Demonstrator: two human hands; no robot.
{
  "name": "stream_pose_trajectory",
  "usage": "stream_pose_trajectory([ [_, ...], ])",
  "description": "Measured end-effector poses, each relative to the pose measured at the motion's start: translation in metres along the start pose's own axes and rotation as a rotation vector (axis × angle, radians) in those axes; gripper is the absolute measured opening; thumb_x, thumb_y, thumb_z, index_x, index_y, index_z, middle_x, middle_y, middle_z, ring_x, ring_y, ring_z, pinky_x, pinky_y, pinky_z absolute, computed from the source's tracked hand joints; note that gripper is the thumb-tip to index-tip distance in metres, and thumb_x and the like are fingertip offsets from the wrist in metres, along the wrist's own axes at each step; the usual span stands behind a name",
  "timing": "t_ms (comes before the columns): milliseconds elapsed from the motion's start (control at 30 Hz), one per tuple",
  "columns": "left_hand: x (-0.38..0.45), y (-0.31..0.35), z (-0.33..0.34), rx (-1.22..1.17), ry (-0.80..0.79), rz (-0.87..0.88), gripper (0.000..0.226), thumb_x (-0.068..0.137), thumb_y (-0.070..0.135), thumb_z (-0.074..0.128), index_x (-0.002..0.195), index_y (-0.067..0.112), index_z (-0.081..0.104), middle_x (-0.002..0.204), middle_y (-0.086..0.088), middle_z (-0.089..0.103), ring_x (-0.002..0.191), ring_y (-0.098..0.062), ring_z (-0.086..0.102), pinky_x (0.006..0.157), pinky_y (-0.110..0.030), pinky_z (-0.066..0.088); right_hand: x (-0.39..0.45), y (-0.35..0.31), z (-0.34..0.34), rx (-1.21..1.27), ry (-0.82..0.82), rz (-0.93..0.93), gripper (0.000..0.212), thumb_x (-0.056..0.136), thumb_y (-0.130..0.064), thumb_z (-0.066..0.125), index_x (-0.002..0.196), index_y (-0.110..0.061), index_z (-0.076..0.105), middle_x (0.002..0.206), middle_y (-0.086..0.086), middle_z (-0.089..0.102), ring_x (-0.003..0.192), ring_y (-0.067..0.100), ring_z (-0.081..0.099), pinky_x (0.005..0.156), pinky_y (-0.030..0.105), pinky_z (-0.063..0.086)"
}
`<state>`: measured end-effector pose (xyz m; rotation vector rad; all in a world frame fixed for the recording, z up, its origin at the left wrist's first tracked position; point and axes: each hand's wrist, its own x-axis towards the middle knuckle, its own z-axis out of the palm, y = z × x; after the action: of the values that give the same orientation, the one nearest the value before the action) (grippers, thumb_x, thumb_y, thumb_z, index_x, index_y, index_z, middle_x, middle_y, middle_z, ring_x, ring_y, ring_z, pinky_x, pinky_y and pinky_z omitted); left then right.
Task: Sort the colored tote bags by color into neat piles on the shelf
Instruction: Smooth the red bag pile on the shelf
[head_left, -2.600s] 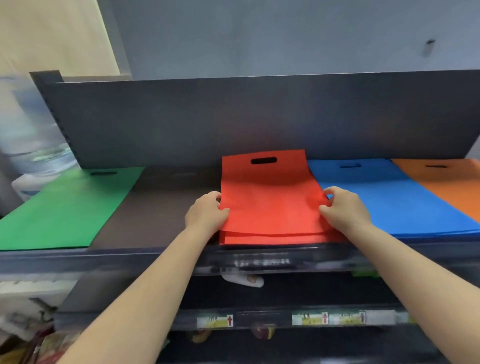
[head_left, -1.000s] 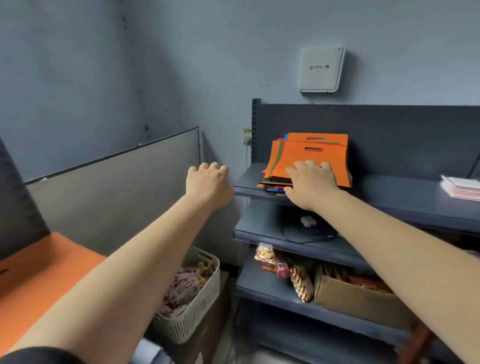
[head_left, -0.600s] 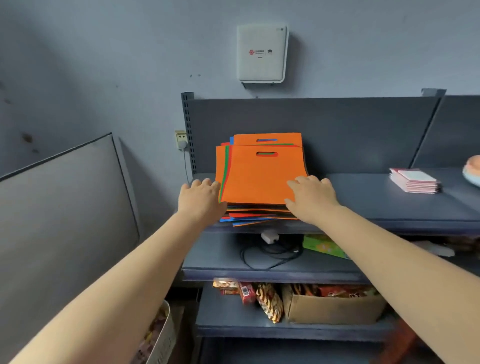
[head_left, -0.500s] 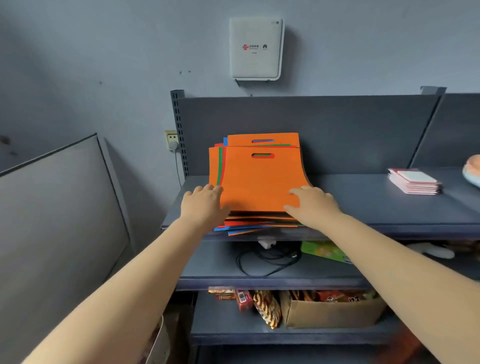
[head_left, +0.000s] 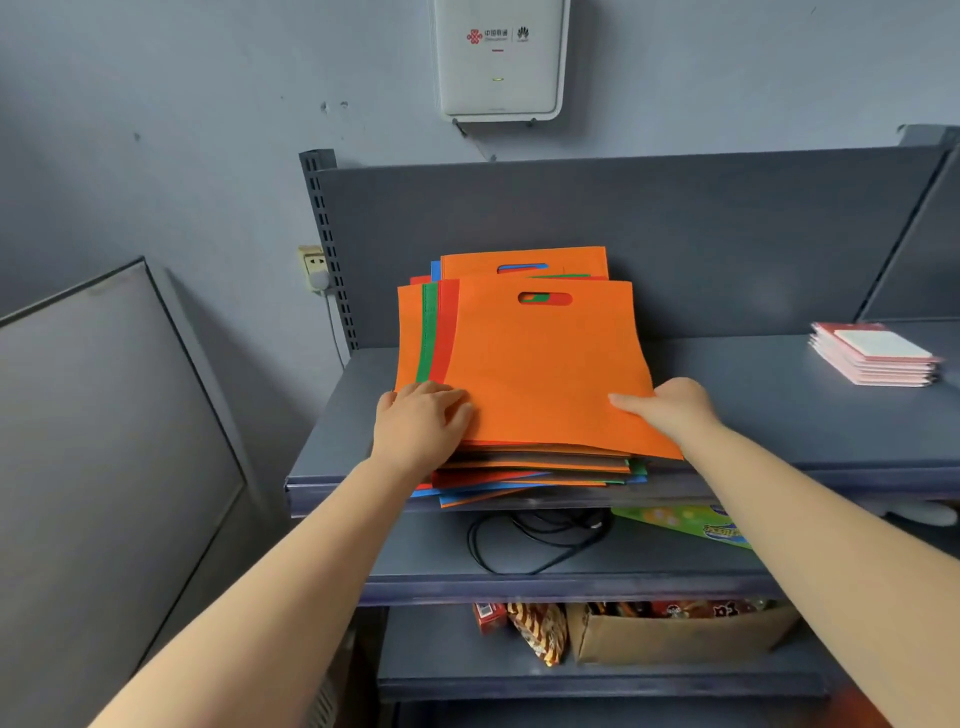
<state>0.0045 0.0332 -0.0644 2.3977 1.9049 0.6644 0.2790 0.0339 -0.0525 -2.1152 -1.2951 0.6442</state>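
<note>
Orange top bag (head_left: 545, 364) now lifts off the mixed stack (head_left: 530, 473) on the shelf (head_left: 779, 415), its near corners newly pinched by the left hand (head_left: 421, 421) and right hand (head_left: 670, 410), so it looks ready to go to the orange pile.

Bag stack (head_left: 540, 364) on shelf (head_left: 753, 415), booklets (head_left: 875, 353) far right

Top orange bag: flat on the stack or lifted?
Partly lifted: top orange bag bows upward, front edge raised off the stack between left hand and right hand.
</note>
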Motion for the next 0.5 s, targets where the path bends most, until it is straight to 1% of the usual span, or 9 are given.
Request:
stream_pose_trajectory([
  [100,0.007,0.0,-0.001,-0.06,-0.025,-0.013,0.036,0.099,0.019,0.037,0.124,0.027,0.061,0.13,0.004,0.058,0.122,-0.025,0.045,0.101,-0.04,0.033,0.0,0.005,-0.007,-0.011,0.088,-0.017,0.038,0.082,-0.042,0.072,0.084,-0.005,0.064,0.078,0.007,0.058,0.076,0.026,0.06,0.056,0.026,0.037],
  [200,0.014,0.002,-0.004,-0.108,-0.006,-0.127,0.032,0.097,0.017,0.041,0.119,0.02,0.064,0.124,-0.004,0.061,0.117,-0.03,0.048,0.095,-0.04,0.036,0.0,0.005,-0.015,-0.004,0.146,-0.038,0.028,0.087,-0.026,0.069,0.098,-0.001,0.067,0.098,0.013,0.063,0.094,0.03,0.06,0.068,0.028,0.04],
  [233,0.015,0.002,-0.005,-0.111,0.007,-0.172,0.029,0.096,0.022,0.046,0.117,0.017,0.065,0.121,-0.007,0.061,0.114,-0.032,0.048,0.092,-0.04,0.037,0.001,0.006,-0.017,0.003,0.14,-0.035,0.018,0.088,-0.022,0.067,0.087,-0.004,0.066,0.091,0.012,0.061,0.085,0.028,0.058,0.066,0.028,0.04],
  [300,0.017,-0.001,-0.006,-0.165,0.017,-0.274,0.032,0.092,0.033,0.057,0.114,0.013,0.065,0.116,-0.011,0.06,0.111,-0.033,0.05,0.09,-0.039,0.042,0.005,0.011,-0.021,-0.004,0.156,-0.012,0.03,0.089,-0.014,0.063,0.063,-0.011,0.047,0.069,0.007,0.048,0.062,0.021,0.046,0.056,0.027,0.033],
  [333,0.018,-0.003,-0.006,-0.225,0.02,-0.332,0.036,0.089,0.036,0.063,0.113,0.01,0.065,0.114,-0.012,0.059,0.109,-0.032,0.051,0.09,-0.039,0.044,0.003,0.011,-0.025,-0.009,0.147,-0.008,0.032,0.089,-0.012,0.063,0.062,-0.012,0.046,0.067,0.007,0.047,0.06,0.021,0.045,0.055,0.028,0.032],
  [367,0.018,-0.005,-0.007,-0.294,0.022,-0.387,0.038,0.086,0.036,0.067,0.11,0.007,0.064,0.111,-0.012,0.059,0.106,-0.032,0.053,0.088,-0.038,0.046,0.003,0.012,-0.027,0.013,0.139,0.005,0.021,0.09,-0.012,0.063,0.07,-0.008,0.056,0.075,0.011,0.055,0.068,0.025,0.053,0.059,0.029,0.038],
  [400,0.018,-0.007,-0.008,-0.353,0.025,-0.436,0.034,0.084,0.035,0.07,0.103,0.007,0.064,0.106,-0.01,0.059,0.102,-0.03,0.055,0.083,-0.035,0.046,0.003,0.013,-0.029,0.05,0.125,0.001,0.01,0.09,-0.012,0.063,0.093,-0.003,0.066,0.095,0.015,0.063,0.087,0.03,0.059,0.071,0.033,0.045],
  [433,0.019,-0.009,-0.009,-0.392,0.02,-0.478,0.027,0.083,0.033,0.071,0.09,0.009,0.062,0.096,-0.008,0.059,0.094,-0.028,0.056,0.077,-0.031,0.044,0.006,0.016,-0.03,0.123,0.107,0.028,0.029,0.09,-0.012,0.064,0.116,0.001,0.062,0.117,0.017,0.062,0.107,0.034,0.058,0.084,0.037,0.046],
  [500,0.018,-0.014,-0.012,-0.409,-0.003,-0.544,0.032,0.082,0.031,0.073,0.069,0.015,0.049,0.073,-0.002,0.052,0.08,-0.026,0.051,0.068,-0.028,0.039,0.003,0.017,-0.029,0.305,0.068,0.071,0.045,0.088,-0.01,0.066,0.13,0.001,0.053,0.132,0.018,0.055,0.122,0.035,0.05,0.099,0.042,0.041],
])
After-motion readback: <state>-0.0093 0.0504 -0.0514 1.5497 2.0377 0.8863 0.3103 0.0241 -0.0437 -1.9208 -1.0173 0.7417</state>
